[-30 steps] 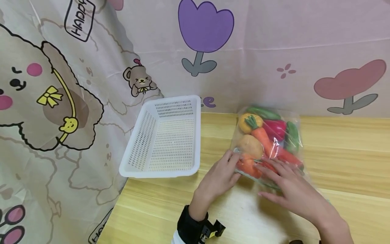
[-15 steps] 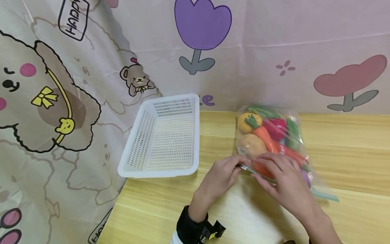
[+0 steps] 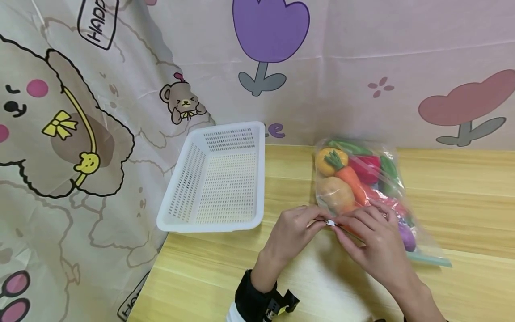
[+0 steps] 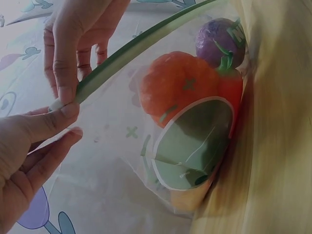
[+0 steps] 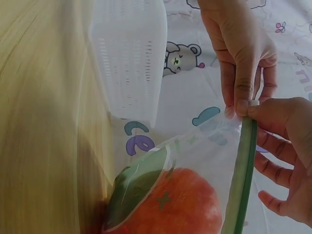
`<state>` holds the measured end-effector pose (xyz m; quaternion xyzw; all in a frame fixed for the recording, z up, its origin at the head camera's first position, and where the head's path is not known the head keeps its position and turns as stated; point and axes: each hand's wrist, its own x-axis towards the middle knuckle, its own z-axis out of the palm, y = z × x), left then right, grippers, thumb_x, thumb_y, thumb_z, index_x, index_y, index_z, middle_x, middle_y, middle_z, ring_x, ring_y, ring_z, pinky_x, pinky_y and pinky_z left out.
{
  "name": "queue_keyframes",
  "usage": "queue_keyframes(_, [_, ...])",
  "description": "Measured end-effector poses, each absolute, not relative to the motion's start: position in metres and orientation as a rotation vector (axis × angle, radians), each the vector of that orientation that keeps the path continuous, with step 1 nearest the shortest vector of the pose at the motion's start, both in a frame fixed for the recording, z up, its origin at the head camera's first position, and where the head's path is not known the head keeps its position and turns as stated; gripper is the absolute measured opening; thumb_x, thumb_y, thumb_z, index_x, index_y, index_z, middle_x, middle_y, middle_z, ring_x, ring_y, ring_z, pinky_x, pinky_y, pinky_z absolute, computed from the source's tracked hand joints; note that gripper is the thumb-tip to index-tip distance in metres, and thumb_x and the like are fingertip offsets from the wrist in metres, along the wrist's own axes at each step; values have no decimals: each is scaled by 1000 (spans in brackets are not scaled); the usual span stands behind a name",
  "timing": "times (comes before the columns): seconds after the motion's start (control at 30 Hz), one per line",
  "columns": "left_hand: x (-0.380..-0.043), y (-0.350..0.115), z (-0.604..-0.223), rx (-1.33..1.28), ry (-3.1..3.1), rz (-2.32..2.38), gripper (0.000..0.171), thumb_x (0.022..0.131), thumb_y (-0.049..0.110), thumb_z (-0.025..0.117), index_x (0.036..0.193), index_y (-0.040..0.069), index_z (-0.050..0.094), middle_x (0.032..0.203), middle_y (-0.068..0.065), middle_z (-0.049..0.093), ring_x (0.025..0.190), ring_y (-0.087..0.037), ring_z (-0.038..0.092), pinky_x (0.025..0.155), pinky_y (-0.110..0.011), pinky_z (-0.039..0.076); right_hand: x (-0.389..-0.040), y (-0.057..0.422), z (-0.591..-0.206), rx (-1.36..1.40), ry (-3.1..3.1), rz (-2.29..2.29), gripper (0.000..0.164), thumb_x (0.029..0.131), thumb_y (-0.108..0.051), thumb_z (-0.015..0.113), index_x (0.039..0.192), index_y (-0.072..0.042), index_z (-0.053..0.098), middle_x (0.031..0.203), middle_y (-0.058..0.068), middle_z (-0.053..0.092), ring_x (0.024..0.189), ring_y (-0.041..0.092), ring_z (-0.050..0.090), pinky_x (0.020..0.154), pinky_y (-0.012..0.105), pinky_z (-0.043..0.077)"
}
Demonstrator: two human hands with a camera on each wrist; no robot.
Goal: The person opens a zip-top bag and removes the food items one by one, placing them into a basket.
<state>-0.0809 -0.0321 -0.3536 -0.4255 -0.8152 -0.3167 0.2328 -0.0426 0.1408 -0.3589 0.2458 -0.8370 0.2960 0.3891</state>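
Note:
A clear zip bag [image 3: 418, 237] of toy-like vegetables lies on the table, its green zip strip [image 4: 131, 51] lifted at the near left corner. At that corner my left hand [image 3: 291, 232] pinches the bag's end beside a small white slider [image 3: 330, 222]. My right hand [image 3: 376, 243] pinches the strip right by the slider, thumb and fingertips meeting the left hand's. Through the plastic show a carrot [image 3: 351, 180], a potato-like piece [image 3: 335, 194], a red pepper [image 3: 366, 167], an orange pumpkin [image 4: 178, 85] and a purple piece [image 3: 407, 237]. Whether the zip is parted cannot be told.
Left of the bag stands a white perforated plastic basket [image 3: 227, 188] with nothing in it. Both rest on a wooden table [image 3: 209, 277]. A printed cloth [image 3: 342, 80] hangs behind and down the left side. A black strap [image 3: 251, 290] circles my left wrist.
My right hand has drawn left along the zip strip to meet my left hand at the corner. The corner has risen, and the purple piece and right end of the strip are now uncovered.

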Motion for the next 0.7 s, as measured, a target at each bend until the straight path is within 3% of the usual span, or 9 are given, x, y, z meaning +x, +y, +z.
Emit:
queue_keyframes(0.33, [-82,-30,-353,-1176,-2260,-854,8,82,18,69,86,12,67,84,5,72,74,-1,65,71,-3,43,-46,148,-357,596,-2115,747,48,92,-46,46,70,-10,69,67,2,65,73,21,54,91,44,30])
queue_keyframes(0.7, [-85,-45,-347,-1044,-2256,-982,4,79,6,71,82,6,68,79,-1,72,73,-7,67,72,-5,46,-44,177,-353,431,-2240,716,55,89,-59,41,66,-15,65,66,3,65,76,18,50,100,39,27])
